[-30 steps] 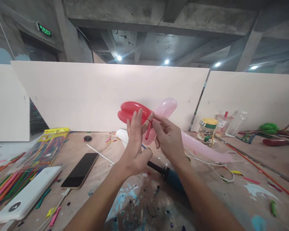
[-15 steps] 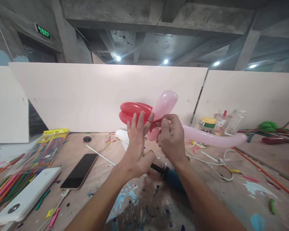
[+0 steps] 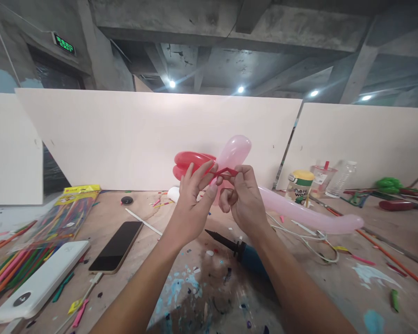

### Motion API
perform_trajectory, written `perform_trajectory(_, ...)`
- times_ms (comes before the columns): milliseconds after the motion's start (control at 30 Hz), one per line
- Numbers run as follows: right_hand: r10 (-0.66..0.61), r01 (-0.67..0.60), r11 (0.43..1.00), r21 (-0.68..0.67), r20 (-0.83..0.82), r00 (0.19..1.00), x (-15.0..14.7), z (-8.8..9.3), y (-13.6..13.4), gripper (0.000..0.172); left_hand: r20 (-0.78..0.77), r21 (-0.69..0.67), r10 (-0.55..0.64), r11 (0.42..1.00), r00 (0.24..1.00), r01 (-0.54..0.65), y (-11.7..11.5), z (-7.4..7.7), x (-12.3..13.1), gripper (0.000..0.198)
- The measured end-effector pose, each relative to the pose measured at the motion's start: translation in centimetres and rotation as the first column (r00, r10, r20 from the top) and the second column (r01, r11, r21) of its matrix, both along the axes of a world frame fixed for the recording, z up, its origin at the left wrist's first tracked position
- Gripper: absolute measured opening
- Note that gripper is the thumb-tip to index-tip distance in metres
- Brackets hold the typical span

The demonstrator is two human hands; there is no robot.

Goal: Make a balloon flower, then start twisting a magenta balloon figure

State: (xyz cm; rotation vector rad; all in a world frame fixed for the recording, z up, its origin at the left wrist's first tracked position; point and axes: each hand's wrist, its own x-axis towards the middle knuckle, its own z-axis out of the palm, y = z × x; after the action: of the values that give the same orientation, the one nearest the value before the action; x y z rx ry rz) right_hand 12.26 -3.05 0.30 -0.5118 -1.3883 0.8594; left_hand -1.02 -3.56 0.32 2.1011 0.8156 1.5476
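Relative to the preceding frame, the left thumb has risen from below to the joint, and the long pink tail [image 3: 310,215] has dropped at its far end. The red balloon [image 3: 193,158] is held above the table [image 3: 320,278], next to the upright lobe of the pink balloon [image 3: 235,150]. The left hand [image 3: 192,206] closes fingers and thumb about the red balloon's narrow end, apparently to steady the joint; exact contact is partly hidden. The right hand [image 3: 248,197] pinches the uninflated red end [image 3: 231,171], drawn taut between both hands, presumably to keep slack out. Clearance limits: white panel [image 3: 153,130] behind; pump [image 3: 252,257] beneath the right forearm; phone [image 3: 116,246] left of the left forearm; jar [image 3: 300,188] and white cord [image 3: 330,253] right, near the pink tail.
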Motion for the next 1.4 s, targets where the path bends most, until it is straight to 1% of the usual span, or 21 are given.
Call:
perform_trajectory(133, 0.179, -0.179, 0.982, -0.054, -0.018, 0.984, -0.1, 0.1, -0.3, 0.021, -0.008, 0.007, 0.086, 0.996, 0.996, -0.086, -0.3, 0.6, -0.3, 0.042)
perform_trajectory(200, 0.231, -0.23, 0.971, -0.068, 0.01, 0.973, 0.0, 0.1, -0.4, 0.023, -0.024, 0.013, 0.128, 0.992, 0.991, -0.128, -0.5, 0.7, -0.3, 0.036)
perform_trajectory(267, 0.248, -0.241, 0.967, -0.079, 0.096, 0.964, 0.2, 0.0, -0.5, 0.025, -0.022, 0.01, 0.154, 0.988, 0.988, -0.154, -0.5, 0.7, -0.4, 0.026)
perform_trajectory(367, 0.214, -0.203, 0.977, -0.071, 0.236, 0.948, 0.3, -0.3, -0.4, 0.024, 0.012, -0.007, 0.18, 0.984, 0.984, -0.18, -0.2, 0.5, -0.5, 0.019)
perform_trajectory(433, 0.163, -0.157, 0.987, -0.046, 0.252, 0.954, 0.3, -0.4, -0.2, 0.022, 0.07, -0.04, 0.12, 0.992, 0.99, -0.117, 0.2, 0.4, -0.6, 0.017)
perform_trajectory(500, 0.085, -0.082, 0.996, -0.025, 0.246, 0.966, 0.3, -0.4, 0.0, 0.021, 0.162, -0.098, -0.027, 0.994, 0.986, 0.043, 0.6, 0.5, -0.7, 0.017)
perform_trajectory(567, -0.053, 0.058, 0.998, -0.008, 0.288, 0.956, 0.4, -0.5, 0.1, 0.02, 0.232, -0.158, -0.144, 0.97, 0.962, 0.183, 0.8, 0.5, -0.8, 0.019)
perform_trajectory(600, -0.144, 0.148, 0.989, 0.015, 0.331, 0.932, 0.4, -0.5, 0.2, 0.019, 0.236, -0.181, -0.164, 0.961, 0.958, 0.209, 0.9, 0.5, -0.8, 0.019)
perform_trajectory(633, -0.247, 0.243, 0.968, 0.06, 0.376, 0.893, 0.5, -0.5, 0.2, 0.017, 0.217, -0.195, -0.153, 0.961, 0.964, 0.197, 0.9, 0.6, -0.8, 0.019)
perform_trajectory(700, -0.45, 0.401, 0.893, 0.205, 0.428, 0.784, 0.5, -0.6, 0.3, 0.015, 0.137, -0.186, -0.077, 0.977, 0.988, 0.102, 0.7, 0.6, -0.8, 0.019)
perform_trajectory(767, -0.602, 0.483, 0.797, 0.362, 0.423, 0.677, 0.5, -0.7, 0.4, 0.013, 0.062, -0.148, 0.007, 0.989, 0.998, 0.002, 0.3, 0.8, -0.9, 0.017)
perform_trajectory(800, -0.654, 0.504, 0.754, 0.421, 0.416, 0.632, 0.7, -0.7, 0.5, 0.012, 0.033, -0.13, 0.043, 0.991, 0.999, -0.038, 0.1, 1.0, -1.1, 0.016)
perform_trajectory(867, -0.73, 0.547, 0.682, 0.485, 0.405, 0.55, 1.2, -0.7, 0.7, 0.012, -0.002, -0.111, 0.114, 0.987, 0.994, -0.113, -0.5, 1.5, -1.5, 0.016)
perform_trajectory(933, -0.783, 0.608, 0.622, 0.493, 0.39, 0.485, 2.1, -0.6, 1.1, 0.012, -0.018, -0.103, 0.196, 0.975, 0.98, -0.197, -1.0, 2.2, -2.2, 0.015)
perform_trajectory(1000, -0.806, 0.655, 0.591, 0.472, 0.381, 0.453, 3.1, -0.5, 1.4, 0.011, -0.014, -0.096, 0.257, 0.962, 0.966, -0.257, -1.4, 2.8, -3.0, 0.016)
perform_trajectory(1067, -0.805, 0.668, 0.591, 0.453, 0.386, 0.451, 3.9, -0.4, 1.6, 0.011, 0.023, -0.101, 0.241, 0.966, 0.97, -0.237, -1.7, 3.3, -4.0, 0.016)
perform_trajectory(1167, -0.792, 0.659, 0.607, 0.443, 0.402, 0.46, 4.2, -0.5, 1.9, 0.011, 0.16, -0.104, 0.108, 0.99, 0.981, -0.092, -1.8, 3.8, -5.5, 0.016)
perform_trajectory(1233, -0.77, 0.631, 0.637, 0.442, 0.405, 0.494, 3.8, -0.7, 2.0, 0.012, 0.22, -0.081, 0.018, 0.997, 0.975, 0.0, -1.9, 4.0, -6.1, 0.015)
perform_trajectory(1300, -0.718, 0.559, 0.696, 0.451, 0.406, 0.565, 3.1, -1.0, 1.8, 0.012, 0.132, -0.076, -0.018, 0.997, 0.991, 0.028, -1.9, 4.0, -5.9, 0.014)
perform_trajectory(1333, -0.688, 0.514, 0.722, 0.462, 0.405, 0.602, 2.7, -1.1, 1.7, 0.011, 0.04, -0.083, -0.016, 0.996, 0.999, 0.019, -1.9, 3.8, -5.4, 0.014)
perform_trajectory(1400, -0.648, 0.436, 0.746, 0.504, 0.396, 0.65, 2.0, -1.4, 1.6, 0.011, -0.146, -0.08, 0.017, 0.996, 0.989, -0.029, -1.6, 3.1, -4.0, 0.015)
